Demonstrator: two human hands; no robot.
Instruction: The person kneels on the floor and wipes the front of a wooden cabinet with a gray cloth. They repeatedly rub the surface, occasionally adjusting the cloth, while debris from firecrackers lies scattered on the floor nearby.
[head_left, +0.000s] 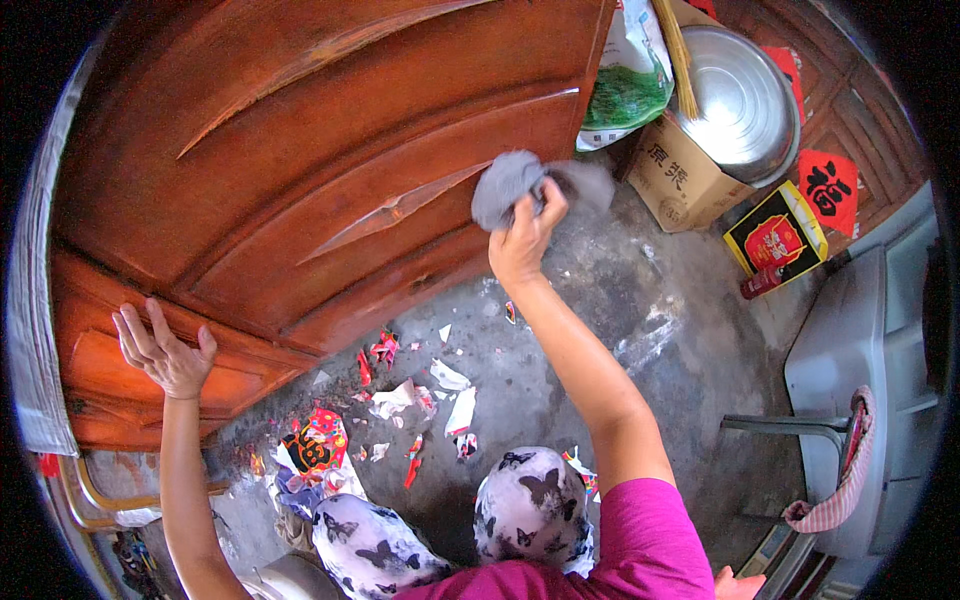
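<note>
A reddish-brown wooden door point(250, 190) with carved panels takes up the upper left. Spread out with fingers apart, my left hand point(165, 350) is at the door's lower left panel. My right hand point(525, 232) grips a grey cloth point(508, 190) by the door's right edge. Part of the cloth hangs off to the right of my fingers, past that edge. Whether the cloth presses on the wood is hard to tell.
Torn red and white paper scraps point(455, 410) litter the grey concrete floor point(650, 380). A cardboard box point(675, 180) bears a metal basin point(745, 105), beside a green-white sack point(630, 80). A black-and-yellow box point(775, 240) and a grey plastic chair point(835, 360) are on the right.
</note>
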